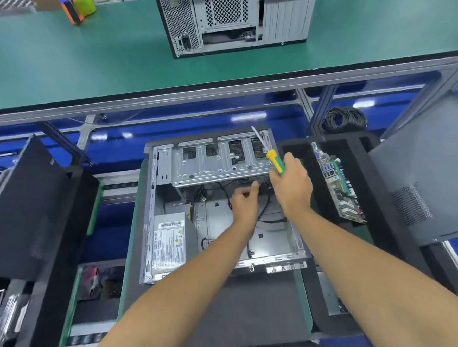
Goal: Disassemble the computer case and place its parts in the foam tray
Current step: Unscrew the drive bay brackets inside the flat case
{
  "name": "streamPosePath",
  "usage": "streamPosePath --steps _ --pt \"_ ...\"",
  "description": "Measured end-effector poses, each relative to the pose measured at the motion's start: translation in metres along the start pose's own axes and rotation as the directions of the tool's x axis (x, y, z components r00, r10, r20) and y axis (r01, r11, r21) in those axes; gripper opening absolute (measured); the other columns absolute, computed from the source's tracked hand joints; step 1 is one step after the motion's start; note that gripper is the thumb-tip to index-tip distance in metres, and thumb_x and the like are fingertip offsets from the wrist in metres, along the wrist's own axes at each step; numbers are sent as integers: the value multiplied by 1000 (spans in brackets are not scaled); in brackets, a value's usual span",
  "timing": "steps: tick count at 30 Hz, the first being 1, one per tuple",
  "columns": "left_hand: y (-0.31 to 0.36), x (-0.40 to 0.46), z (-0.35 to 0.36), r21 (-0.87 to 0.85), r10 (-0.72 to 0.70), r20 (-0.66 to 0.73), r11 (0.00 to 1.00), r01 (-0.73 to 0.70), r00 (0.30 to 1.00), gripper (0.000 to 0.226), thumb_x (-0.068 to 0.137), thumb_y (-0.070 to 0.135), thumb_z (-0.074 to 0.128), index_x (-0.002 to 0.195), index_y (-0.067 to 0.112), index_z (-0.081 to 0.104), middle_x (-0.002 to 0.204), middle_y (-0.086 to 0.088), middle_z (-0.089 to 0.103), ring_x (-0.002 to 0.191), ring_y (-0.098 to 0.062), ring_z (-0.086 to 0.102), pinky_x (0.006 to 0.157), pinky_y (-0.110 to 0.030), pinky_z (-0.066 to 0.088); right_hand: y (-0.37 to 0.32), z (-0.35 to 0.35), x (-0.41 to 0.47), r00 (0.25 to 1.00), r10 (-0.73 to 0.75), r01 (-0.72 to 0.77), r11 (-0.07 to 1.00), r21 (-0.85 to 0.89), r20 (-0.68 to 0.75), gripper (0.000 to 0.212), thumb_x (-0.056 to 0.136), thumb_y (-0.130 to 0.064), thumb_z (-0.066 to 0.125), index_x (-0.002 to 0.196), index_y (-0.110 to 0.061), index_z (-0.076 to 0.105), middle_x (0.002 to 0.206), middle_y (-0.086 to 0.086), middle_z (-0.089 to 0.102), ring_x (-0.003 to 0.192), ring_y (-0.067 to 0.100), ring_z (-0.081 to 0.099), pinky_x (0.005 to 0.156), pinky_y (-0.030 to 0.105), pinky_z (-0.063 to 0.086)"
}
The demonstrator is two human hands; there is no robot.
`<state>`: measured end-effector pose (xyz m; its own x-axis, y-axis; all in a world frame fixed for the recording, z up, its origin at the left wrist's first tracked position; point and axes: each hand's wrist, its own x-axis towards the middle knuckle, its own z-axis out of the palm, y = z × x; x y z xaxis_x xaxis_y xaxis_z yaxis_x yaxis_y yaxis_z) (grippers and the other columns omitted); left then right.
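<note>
Inside the open computer case (216, 201), both hands work.
Right hand (291, 188) grips a screwdriver (274, 162); left hand (244, 202) pinches something unclear.

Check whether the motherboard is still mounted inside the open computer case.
No, the motherboard lies in the black foam tray to the right of the open computer case.

An electronics assembly-line workshop: beyond the fingers (253, 186) a green-matted bench (79, 64) on aluminium framing carries a second computer case (235, 15), and black foam trays (388, 216) (one holding a motherboard (337, 184)) flank them along a blue conveyor (117, 148).
</note>
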<state>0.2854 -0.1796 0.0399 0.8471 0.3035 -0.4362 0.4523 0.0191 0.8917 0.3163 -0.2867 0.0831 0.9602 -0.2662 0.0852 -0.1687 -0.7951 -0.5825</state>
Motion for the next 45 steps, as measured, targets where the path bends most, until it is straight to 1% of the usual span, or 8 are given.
streamPosePath --steps 6,11,19,23,27,30,35,45 --pt "-1 7 0 -13 51 59 999 -51 997 28 96 43 67 93 17 76 78 9 69 81 -10 62 84 -31 50 2 4 1 999 -23 22 999 -35 -43 29 95 -32 62 87 -20 37 83 -1 44 69 26 47 58 34 30" --pt "-3 10 5 83 35 53 996 -39 998 39 100 48 55 73 23 66 60 15 56 75 -13 53 87 -37 44 0 4 -1 997 -50 46 996 -79 -51 29 95 -31 62 88 -20 36 84 -1 44 67 25 48 57 34 31" --pt "2 7 23 -47 -84 33 995 86 996 41 102 44 49 71 24 65 76 7 70 101 -24 68 112 -50 37 0 4 -1 997 -64 58 993 -104 -48 31 95 -30 63 89 -22 35 85 -2 41 64 22 43 48 26 18" --pt "2 6 26 -93 -88 -23 992 86 996 46 101 51 50 66 25 64 65 12 66 95 -26 68 111 -51 39 2 6 -1 994 -106 100 979 -179 -23 26 94 -29 65 96 -19 42 99 0 40 68 24 44 51 30 26" --pt "-4 3 30 -209 -77 -23 975 70 997 43 101 46 52 64 26 57 64 10 58 78 -23 51 95 -50 43 1 6 2 983 -184 182 972 -151 -1 28 91 -21 70 112 -13 53 122 2 49 105 26 56 68 38 48" --pt "0 -2 33 -223 -81 -89 973 60 993 42 101 46 53 64 26 55 65 5 54 73 -22 48 82 -42 33 1 6 3 948 -313 316 946 -69 52 30 87 -13 71 115 -13 60 131 5 58 136 26 42 94 43 47" --pt "1 -3 35 -191 -58 -121 981 34 991 39 99 45 53 63 32 57 68 2 57 71 -22 50 80 -41 40 2 7 3 956 -263 260 965 43 131 38 82 -23 70 86 -40 36 116 0 57 94 18 51 70 31 35" --pt "-2 1 35 -238 -52 -108 971 25 993 40 98 34 55 60 24 54 61 3 52 65 -17 45 65 -36 35 1 6 3 966 -222 224 975 -3 130 32 82 -26 70 87 -38 41 119 -4 50 86 15 49 67 29 37"
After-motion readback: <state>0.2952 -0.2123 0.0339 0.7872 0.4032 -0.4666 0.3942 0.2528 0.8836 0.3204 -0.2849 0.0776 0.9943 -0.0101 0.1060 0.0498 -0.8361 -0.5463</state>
